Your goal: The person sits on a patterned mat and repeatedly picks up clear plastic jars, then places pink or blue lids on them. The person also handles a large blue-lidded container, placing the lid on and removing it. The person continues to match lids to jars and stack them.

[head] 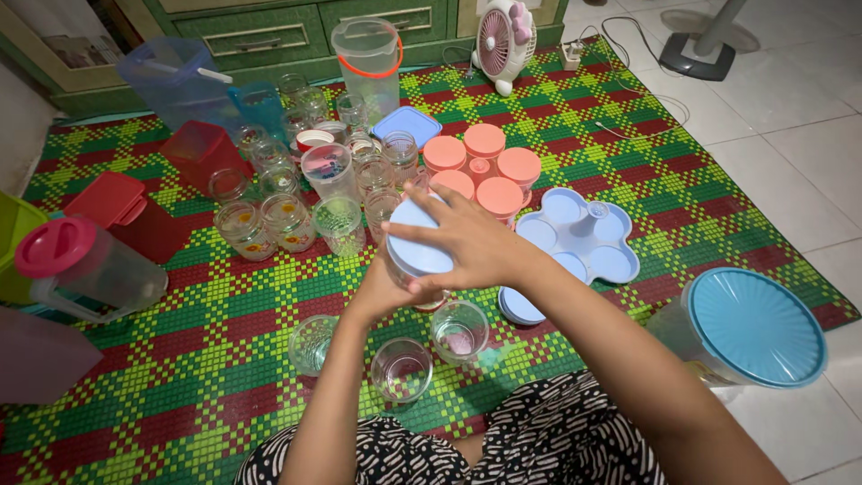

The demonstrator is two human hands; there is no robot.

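Currently, person seated on floor w/ woven green-red mat [224, 359] spread in front. Both hands meet at frame centre on one item: a small clear container w/ pale blue lid [415, 244], held up off the mat, tilted so the lid faces the camera.

Right hand [476, 244]: palm and fingers [422, 199] spread over the lid's top and rim, clamped on it. Left hand [382, 292]: comes up from 6 o'clock, cupping the container body from beneath; its fingers are mostly hidden behind the container, so exact closure cannot be told, but they appear wrapped on the body.

Handling, in my judgement: item is light, rigid, prob. thin plastic or glass w/ a press-fit plastic lid. Smooth walls, so likely slippery. Best hold is body low down w/ one hand, lid rim w/ the other, as shown. Could crack if dropped onto neighbouring glassware.

Surroundings:
- 6 o'clock of hands, close: three empty clear glasses [401, 368] standing on mat.
- 12 o'clock: cluster of salmon-pink lidded jars [485, 142].
- 3 o'clock: pale blue flower-shaped sectioned tray [584, 238].
- 10–11 o'clock: group of clear jars and tumblers [287, 220], some patterned.
- 9 o'clock, well apart: jug w/ pink lid [81, 265].
- 4 o'clock, at mat edge: large container w/ teal ribbed lid [754, 325].
- Far 12 o'clock: small pink-white fan [505, 40].
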